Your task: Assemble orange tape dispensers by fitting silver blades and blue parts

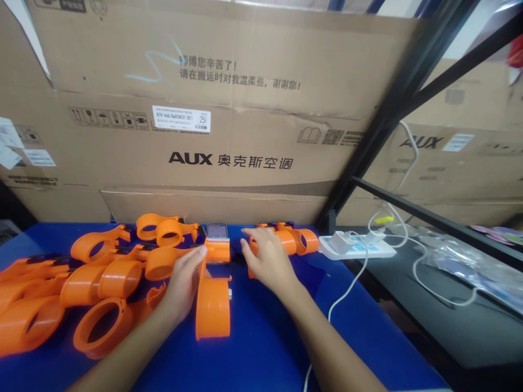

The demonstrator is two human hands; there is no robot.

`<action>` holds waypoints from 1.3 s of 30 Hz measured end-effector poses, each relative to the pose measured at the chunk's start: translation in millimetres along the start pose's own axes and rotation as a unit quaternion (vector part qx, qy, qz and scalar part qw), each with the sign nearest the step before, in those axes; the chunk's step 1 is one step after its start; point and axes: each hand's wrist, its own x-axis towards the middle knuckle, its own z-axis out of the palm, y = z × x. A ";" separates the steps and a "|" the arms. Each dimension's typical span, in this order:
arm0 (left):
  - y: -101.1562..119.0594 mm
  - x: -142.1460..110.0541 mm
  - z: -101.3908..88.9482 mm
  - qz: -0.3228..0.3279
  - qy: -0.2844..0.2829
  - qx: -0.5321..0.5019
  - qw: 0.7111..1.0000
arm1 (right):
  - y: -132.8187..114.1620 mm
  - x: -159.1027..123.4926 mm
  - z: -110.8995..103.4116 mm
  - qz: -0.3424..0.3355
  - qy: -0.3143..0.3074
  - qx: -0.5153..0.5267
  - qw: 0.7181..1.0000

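My left hand (182, 283) is closed around the upper end of an orange plastic tape dispenser (213, 307), its thumb on top and its round hub hanging toward me. To its right, my right hand (268, 255) is open, fingers apart and partly bent. It hovers in front of or touches several more orange tape dispensers (307, 241); the exact contact is hidden. Just behind the held dispenser is a phone (217, 231) with a lit screen.
Many orange tape dispensers (120, 279) cover the left of the blue table (261, 348). A white power strip (357, 246) with plugs and a white cable (341, 296) lies at the right. Large cardboard boxes (229, 136) stand behind, beside a black metal frame (379, 120).
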 end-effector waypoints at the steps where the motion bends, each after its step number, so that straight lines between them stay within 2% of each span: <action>1: 0.2 0.5 -0.5 -0.001 0.002 0.000 1.000 | 0.2 6.6 -2.0 0.005 -0.031 -0.056 0.998; 3: 0.2 2.1 -2.2 -0.003 0.008 0.005 1.000 | -1.2 21.7 -4.7 0.010 -0.125 -0.159 0.979; 5: -0.4 3.8 -4.4 -0.005 0.011 0.021 1.000 | -2.7 37.6 -3.7 0.008 -0.237 -0.237 0.942; 6: -0.8 4.5 -5.4 -0.006 0.012 0.031 0.999 | -2.7 45.3 -1.4 0.009 -0.269 -0.249 0.930; 11: -0.8 4.9 -7.4 -0.004 0.010 0.056 0.998 | 2.9 73.7 21.4 0.020 -0.385 -0.266 0.883; 15: 1.2 2.8 -5.6 -0.002 0.015 0.053 0.998 | 4.9 81.7 36.9 0.024 -0.404 -0.281 0.870; 21: 1.4 5.9 -7.7 0.005 0.011 0.055 0.998 | 8.9 81.0 41.2 0.017 -0.344 -0.289 0.893; 27: -3.1 10.4 -15.1 0.011 0.034 0.062 0.997 | 10.2 71.6 11.7 0.000 -0.201 -0.235 0.951; 29: -4.1 9.5 -15.1 0.017 0.031 0.063 0.997 | 7.1 58.2 3.4 -0.002 -0.155 -0.181 0.971; 30: -4.5 8.9 -14.6 0.023 0.030 0.068 0.997 | 4.6 49.0 1.4 0.016 -0.092 -0.075 0.993; 31: -4.8 8.5 -14.1 0.028 0.029 0.077 0.996 | 1.6 38.6 0.8 0.024 -0.036 0.034 0.998; 32: -5.1 8.2 -13.5 0.032 0.030 0.083 0.996 | -1.7 27.8 1.5 0.017 -0.003 0.126 0.992; 34: -5.8 7.9 -12.6 0.033 0.032 0.087 0.995 | -8.6 7.3 5.0 -0.004 0.037 0.228 0.973; 36: -6.1 7.9 -12.5 0.026 0.033 0.084 0.996 | -13.3 -7.9 8.9 -0.001 0.064 0.256 0.965; 39: -4.5 8.2 -14.3 0.027 0.041 0.076 0.996 | -12.5 -16.5 9.9 0.017 0.084 0.224 0.971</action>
